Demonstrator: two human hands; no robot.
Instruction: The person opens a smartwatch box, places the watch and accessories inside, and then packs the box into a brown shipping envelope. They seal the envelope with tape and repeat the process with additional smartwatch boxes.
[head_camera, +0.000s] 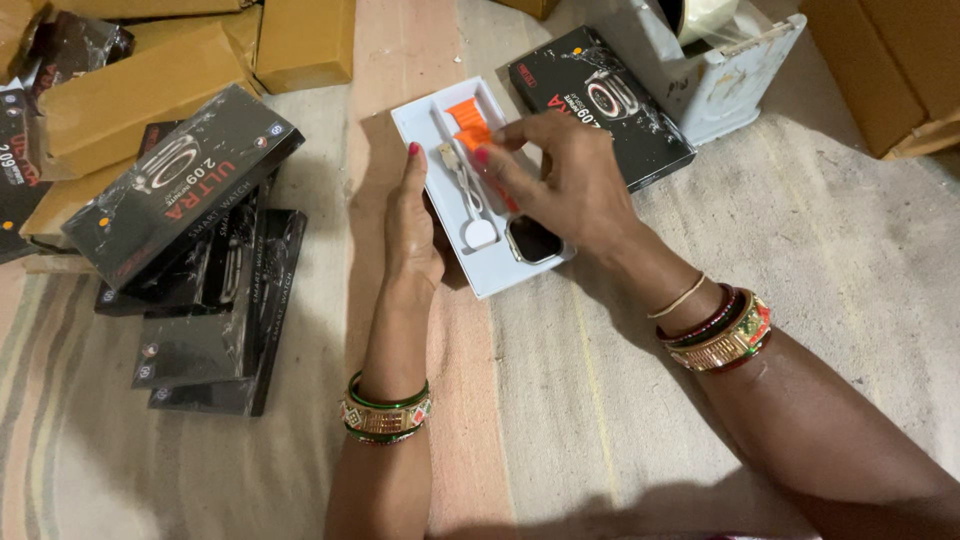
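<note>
Near the mat's far edge, we brace the white tray (505, 280) with our flat, open left hand (413, 225) while our right hand (560, 185) pinches the orange strap (466, 118), best pressed gently into its slot.

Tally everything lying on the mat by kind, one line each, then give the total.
Black watch boxes: 6 told apart (tilted top box, flat stack, one near the dispenser, partly cut off at the left edge)
White tray with orange strap, watch, charging cable: 1
Brown cartons: at least 5
Tape dispenser: 1
Total: at least 13
</note>
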